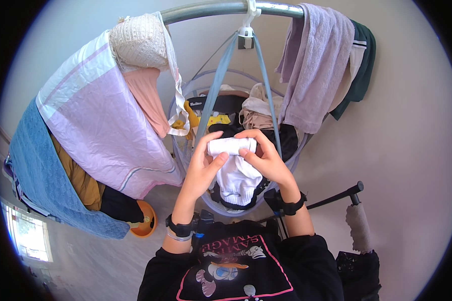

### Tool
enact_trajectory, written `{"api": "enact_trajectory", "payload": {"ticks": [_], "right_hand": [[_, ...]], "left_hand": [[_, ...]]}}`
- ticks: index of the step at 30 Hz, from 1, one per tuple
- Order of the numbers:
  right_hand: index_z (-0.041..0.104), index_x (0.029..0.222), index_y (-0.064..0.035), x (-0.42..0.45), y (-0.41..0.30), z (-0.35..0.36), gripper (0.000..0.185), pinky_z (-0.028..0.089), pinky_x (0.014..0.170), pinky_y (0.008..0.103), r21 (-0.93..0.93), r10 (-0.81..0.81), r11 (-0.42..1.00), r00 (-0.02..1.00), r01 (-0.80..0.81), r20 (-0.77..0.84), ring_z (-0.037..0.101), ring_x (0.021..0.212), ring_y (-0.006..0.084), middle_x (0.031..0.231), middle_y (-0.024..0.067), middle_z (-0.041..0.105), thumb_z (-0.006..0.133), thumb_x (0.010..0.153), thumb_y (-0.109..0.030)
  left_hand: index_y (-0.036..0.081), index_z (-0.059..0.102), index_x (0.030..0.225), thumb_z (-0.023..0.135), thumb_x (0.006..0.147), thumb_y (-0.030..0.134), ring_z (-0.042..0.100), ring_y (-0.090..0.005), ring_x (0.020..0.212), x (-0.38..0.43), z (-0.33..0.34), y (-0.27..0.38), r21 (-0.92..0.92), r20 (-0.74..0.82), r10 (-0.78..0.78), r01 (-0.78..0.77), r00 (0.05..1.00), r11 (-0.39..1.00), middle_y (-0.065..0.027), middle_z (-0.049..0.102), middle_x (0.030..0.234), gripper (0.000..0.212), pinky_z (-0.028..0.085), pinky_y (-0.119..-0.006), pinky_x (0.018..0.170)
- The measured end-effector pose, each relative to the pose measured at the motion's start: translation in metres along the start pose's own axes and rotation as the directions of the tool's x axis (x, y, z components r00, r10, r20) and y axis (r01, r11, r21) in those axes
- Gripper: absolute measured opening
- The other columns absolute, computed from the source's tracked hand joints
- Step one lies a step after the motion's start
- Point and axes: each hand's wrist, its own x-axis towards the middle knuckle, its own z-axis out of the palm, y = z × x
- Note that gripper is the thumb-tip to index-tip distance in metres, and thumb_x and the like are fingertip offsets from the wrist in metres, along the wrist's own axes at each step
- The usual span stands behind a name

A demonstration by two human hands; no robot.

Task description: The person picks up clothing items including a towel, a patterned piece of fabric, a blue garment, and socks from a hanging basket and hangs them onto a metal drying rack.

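Note:
A white sock (pixel 238 180), its upper part rolled into a thick band, is held between my two hands over a hanging mesh basket (pixel 180 177). My left hand (pixel 205 161) grips the left end of the roll, thumb below and fingers above. At the right end, my right hand (pixel 265 156) pinches the roll in the same way. The sock's ribbed cuff hangs down towards me. Behind it in the basket lie a black garment (pixel 226 103), a yellow cloth (pixel 219 120) and beige clothing (pixel 257 113).
Blue straps (pixel 220 71) run from a white hook (pixel 247 26) on a curved metal rail (pixel 211 11). A checked lilac cloth (pixel 94 109) and blue towel (pixel 52 169) hang left, a mauve towel (pixel 320 67) right. An orange basin (pixel 150 225) stands on the floor; a black rack bar (pixel 335 195) is at right.

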Motion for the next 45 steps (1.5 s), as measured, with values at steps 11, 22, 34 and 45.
{"api": "enact_trajectory", "payload": {"ticks": [11,22,34,45], "right_hand": [[0.044,0.115,-0.0038,0.001,-0.001,0.003,0.034,0.042,0.076,0.0244,0.051,-0.04,0.998,0.999,0.04,-0.007,0.049,0.09,0.01,0.101,0.0045,0.05,0.055,0.083,-0.007],[0.051,0.103,-0.0025,0.008,0.013,-0.012,0.031,0.038,0.083,0.0257,0.0,-0.222,0.975,0.975,0.222,0.025,0.047,0.097,0.0122,0.101,0.0047,0.048,0.052,0.073,0.004],[0.046,0.114,-0.0046,0.002,0.017,-0.009,0.035,0.037,0.08,0.0242,0.002,-0.029,1.0,0.996,0.03,-0.09,0.044,0.094,0.0122,0.102,0.0042,0.044,0.055,0.08,-0.008],[0.045,0.117,-0.0052,0.004,0.014,-0.007,0.045,0.038,0.08,0.0244,-0.136,-0.201,0.971,0.98,0.197,-0.015,0.046,0.095,0.0132,0.108,0.0062,0.04,0.053,0.073,-0.002]], "left_hand": [[0.0,0.054,0.103,0.056,0.084,0.004,0.05,-0.0117,0.095,-0.004,-0.001,-0.008,-0.044,-0.114,0.065,-0.071,0.991,0.997,-0.0075,0.052,0.104,0.019,0.042,-0.023,0.079],[0.003,0.049,0.117,0.057,0.084,0.007,0.048,-0.0118,0.098,-0.001,-0.005,-0.009,-0.105,0.045,-0.043,0.047,0.998,0.993,-0.0071,0.05,0.11,0.034,0.037,-0.025,0.085],[0.002,0.052,0.101,0.063,0.074,-0.005,0.048,-0.0137,0.097,0.002,-0.001,-0.027,0.159,0.021,0.196,-0.197,0.98,0.967,-0.0062,0.047,0.1,0.03,0.04,-0.024,0.081],[0.003,0.039,0.107,0.05,0.089,0.01,0.049,-0.0081,0.086,-0.003,0.003,-0.022,-0.042,0.073,-0.139,0.143,0.988,0.989,-0.0063,0.054,0.099,0.022,0.04,-0.023,0.076]]}}
